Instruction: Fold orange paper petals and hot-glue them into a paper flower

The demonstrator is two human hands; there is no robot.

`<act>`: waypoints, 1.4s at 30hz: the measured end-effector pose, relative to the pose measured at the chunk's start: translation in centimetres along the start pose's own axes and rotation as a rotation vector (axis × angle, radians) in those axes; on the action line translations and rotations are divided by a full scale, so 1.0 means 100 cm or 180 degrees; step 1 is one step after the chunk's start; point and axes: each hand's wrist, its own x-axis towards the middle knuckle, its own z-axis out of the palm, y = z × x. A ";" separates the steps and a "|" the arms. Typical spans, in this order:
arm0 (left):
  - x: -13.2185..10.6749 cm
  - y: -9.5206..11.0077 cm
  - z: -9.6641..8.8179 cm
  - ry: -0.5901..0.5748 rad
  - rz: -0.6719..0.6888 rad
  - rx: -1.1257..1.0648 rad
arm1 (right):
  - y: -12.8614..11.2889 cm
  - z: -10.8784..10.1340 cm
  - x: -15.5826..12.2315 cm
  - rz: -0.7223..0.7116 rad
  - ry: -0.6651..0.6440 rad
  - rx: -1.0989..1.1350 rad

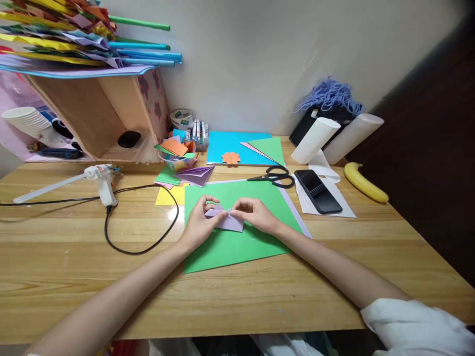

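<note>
Between my hands is a folded piece of lilac paper, held just over a large green sheet. My left hand grips its left side, the thumb lying along the upper edge. With thumb and forefinger, my right hand pinches a fold at the paper's upper middle. Both thumb tips nearly meet there, and the exact crease is too small to make out. Beyond the hands lie black-handled scissors, a folded purple paper and an orange paper flower.
A glue gun with its looping black cord lies left. A phone and a banana are on the right. A paper roll, a bowl of paper scraps and a wooden box stand at the back.
</note>
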 end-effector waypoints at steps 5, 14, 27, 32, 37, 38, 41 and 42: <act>0.001 -0.002 0.000 0.0179 0.0062 -0.0381 | -0.007 -0.002 0.000 -0.0088 0.0145 0.0095; -0.004 0.000 0.003 -0.0149 -0.0073 -0.0569 | -0.004 0.007 -0.005 -0.0199 0.0179 -0.0266; 0.003 0.018 -0.019 -0.0807 -0.0702 -0.0086 | -0.007 -0.001 -0.002 0.0053 -0.0251 -0.0050; 0.005 0.018 -0.021 -0.0929 -0.0825 -0.0152 | -0.007 -0.001 -0.002 0.0074 -0.0377 0.0006; 0.004 0.016 -0.020 -0.0846 -0.0805 0.0018 | -0.008 -0.003 -0.003 -0.0034 -0.0417 -0.0168; 0.004 0.016 -0.020 -0.0813 -0.0788 0.0054 | -0.009 -0.003 -0.003 -0.0060 -0.0413 -0.0213; 0.002 0.015 -0.019 -0.0762 -0.0746 0.0102 | -0.009 -0.003 -0.003 -0.0101 -0.0347 -0.0329; 0.002 0.014 -0.018 -0.0750 -0.0723 0.0120 | -0.010 -0.003 -0.003 -0.0094 -0.0317 -0.0345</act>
